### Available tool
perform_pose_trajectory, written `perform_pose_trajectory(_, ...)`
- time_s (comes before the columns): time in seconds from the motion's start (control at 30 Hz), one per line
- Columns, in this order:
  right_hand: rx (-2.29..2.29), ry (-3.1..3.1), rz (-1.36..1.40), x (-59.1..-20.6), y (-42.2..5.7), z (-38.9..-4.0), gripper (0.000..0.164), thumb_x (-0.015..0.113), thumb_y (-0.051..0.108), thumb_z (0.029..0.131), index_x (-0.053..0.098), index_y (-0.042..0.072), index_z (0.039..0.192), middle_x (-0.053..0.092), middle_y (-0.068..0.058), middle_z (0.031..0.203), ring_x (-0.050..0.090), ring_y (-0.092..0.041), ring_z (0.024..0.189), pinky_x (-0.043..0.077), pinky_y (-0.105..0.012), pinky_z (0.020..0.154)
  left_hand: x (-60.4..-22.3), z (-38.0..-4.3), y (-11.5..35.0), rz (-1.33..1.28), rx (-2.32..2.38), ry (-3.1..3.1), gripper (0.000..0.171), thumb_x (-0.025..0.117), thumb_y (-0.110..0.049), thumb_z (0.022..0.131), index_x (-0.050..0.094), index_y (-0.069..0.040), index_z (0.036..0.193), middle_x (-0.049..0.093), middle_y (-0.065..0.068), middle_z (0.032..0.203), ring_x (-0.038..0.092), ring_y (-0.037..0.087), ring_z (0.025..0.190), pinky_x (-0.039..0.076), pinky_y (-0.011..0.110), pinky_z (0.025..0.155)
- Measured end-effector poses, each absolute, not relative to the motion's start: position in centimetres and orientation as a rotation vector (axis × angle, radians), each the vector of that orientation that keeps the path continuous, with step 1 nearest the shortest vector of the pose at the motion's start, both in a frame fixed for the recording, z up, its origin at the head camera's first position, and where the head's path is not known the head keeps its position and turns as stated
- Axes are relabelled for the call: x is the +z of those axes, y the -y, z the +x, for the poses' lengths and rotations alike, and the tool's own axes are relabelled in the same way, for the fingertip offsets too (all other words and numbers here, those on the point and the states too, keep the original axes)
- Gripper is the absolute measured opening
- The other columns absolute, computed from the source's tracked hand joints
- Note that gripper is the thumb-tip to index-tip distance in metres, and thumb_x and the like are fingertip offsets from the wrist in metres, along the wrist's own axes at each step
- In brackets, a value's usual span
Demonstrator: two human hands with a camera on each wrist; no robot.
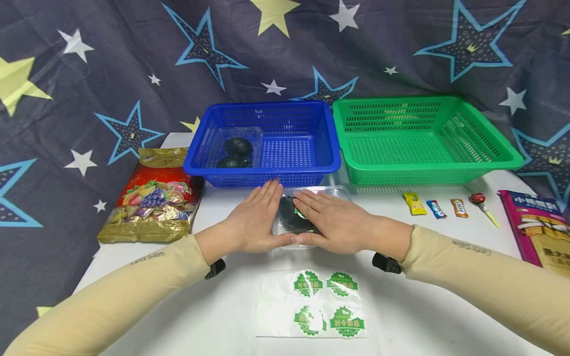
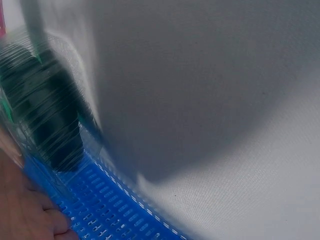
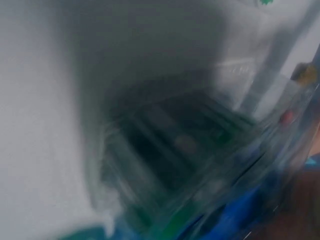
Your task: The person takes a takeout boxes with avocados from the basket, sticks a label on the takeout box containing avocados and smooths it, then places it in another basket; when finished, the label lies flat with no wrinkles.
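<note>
A clear plastic box [image 1: 339, 191] lies on the table in front of the blue basket, with a dark rounded fruit-like thing [image 1: 288, 216] visible inside. My left hand [image 1: 255, 218] rests on its left side, fingers straight and pointing forward. From the right, my right hand [image 1: 337, 221] lies across the lid with extended fingers, covering much of the box. Both thumbs meet at the near edge. Part of a green sticker [image 1: 300, 213] shows beside the right fingers. In the left wrist view, dark green contents [image 2: 47, 105] show through the clear plastic; the right wrist view is blurred.
Behind stand a blue basket [image 1: 262, 171], holding another clear box with two dark rounded things, and a green basket [image 1: 427, 165]. A sticker sheet [image 1: 273, 316] lies nearer. Candy bag [image 1: 153, 198] at left; small wrapped candies [image 1: 414, 203], lollipop [image 1: 478, 198] and purple packet [image 1: 536, 227] at right.
</note>
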State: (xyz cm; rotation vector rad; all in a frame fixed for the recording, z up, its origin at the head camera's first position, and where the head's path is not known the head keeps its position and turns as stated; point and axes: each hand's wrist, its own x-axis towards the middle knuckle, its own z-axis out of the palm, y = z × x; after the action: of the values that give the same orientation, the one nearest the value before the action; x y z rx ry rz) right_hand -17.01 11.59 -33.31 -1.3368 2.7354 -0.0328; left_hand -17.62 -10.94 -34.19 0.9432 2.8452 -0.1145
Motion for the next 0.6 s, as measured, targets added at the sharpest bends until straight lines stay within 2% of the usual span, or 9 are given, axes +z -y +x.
perform_pose_trajectory(0.6,-0.076,-2.791,-1.289,-33.4,-16.0,-14.6,0.081,0.037,0.060,0.095,0.025,0.001,0.150,0.019,-0.013,0.157,0.015,-0.028,0.145,0.022,-0.044,0.114,-34.1,-17.6,10.8,0.929,-0.097,-2.840,0.116,0.021,-0.085,0.080,0.003,0.004,0.150,-0.001,0.021,0.157,0.001,0.031,0.145,0.007,0.041,0.117)
